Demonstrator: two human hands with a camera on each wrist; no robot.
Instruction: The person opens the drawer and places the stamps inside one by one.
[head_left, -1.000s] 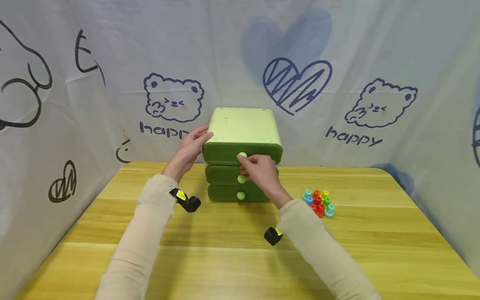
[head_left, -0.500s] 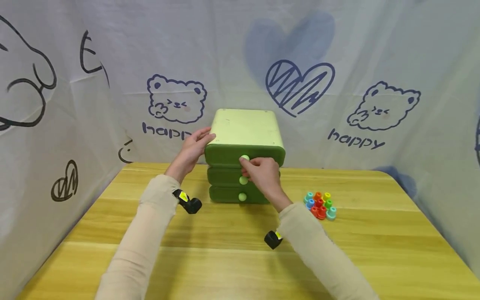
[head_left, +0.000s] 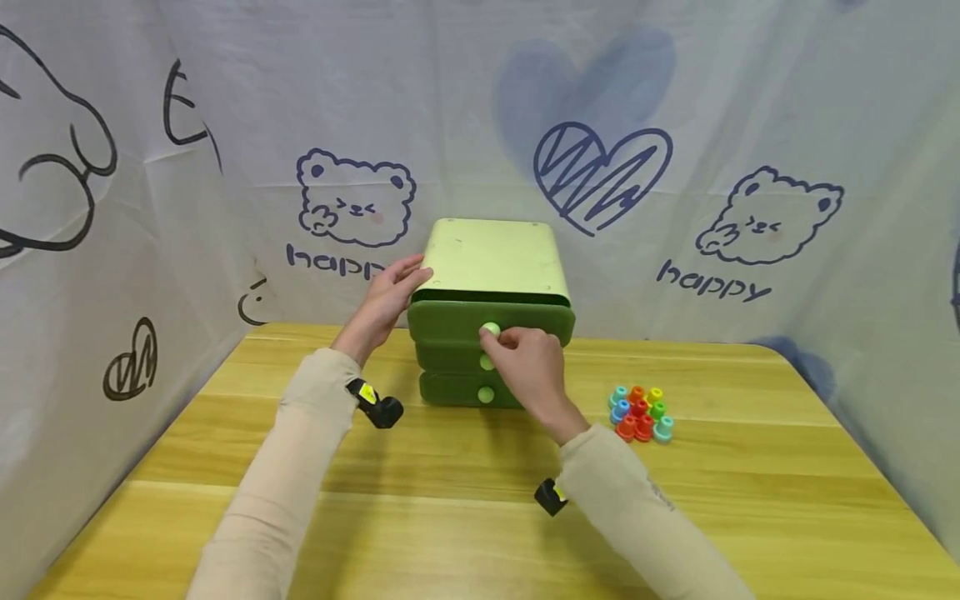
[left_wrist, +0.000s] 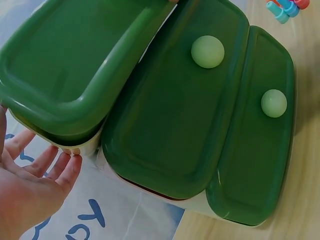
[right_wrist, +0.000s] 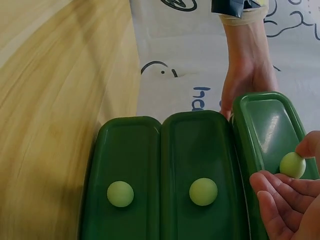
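A small three-drawer cabinet with a pale green top (head_left: 495, 257) and dark green drawer fronts stands at the back of the table. My right hand (head_left: 531, 367) pinches the round light green knob (right_wrist: 292, 165) of the top drawer (head_left: 450, 322) between thumb and fingers. That drawer is pulled partway out, with a dark gap below the cabinet's top. My left hand (head_left: 382, 304) rests on the cabinet's upper left side, its fingers (left_wrist: 65, 172) fairly straight along the pale wall. The middle drawer (left_wrist: 165, 115) and bottom drawer (left_wrist: 250, 150) are closed.
To the right of the cabinet, several small coloured pegs (head_left: 642, 414) stand grouped on the wooden table (head_left: 465, 533). White cloth (head_left: 465, 108) printed with bears and hearts hangs behind the table and along its sides.
The top drawer has come forward out of the cabinet, and my right hand has moved toward me with its knob. My left hand has stayed on the cabinet's side.
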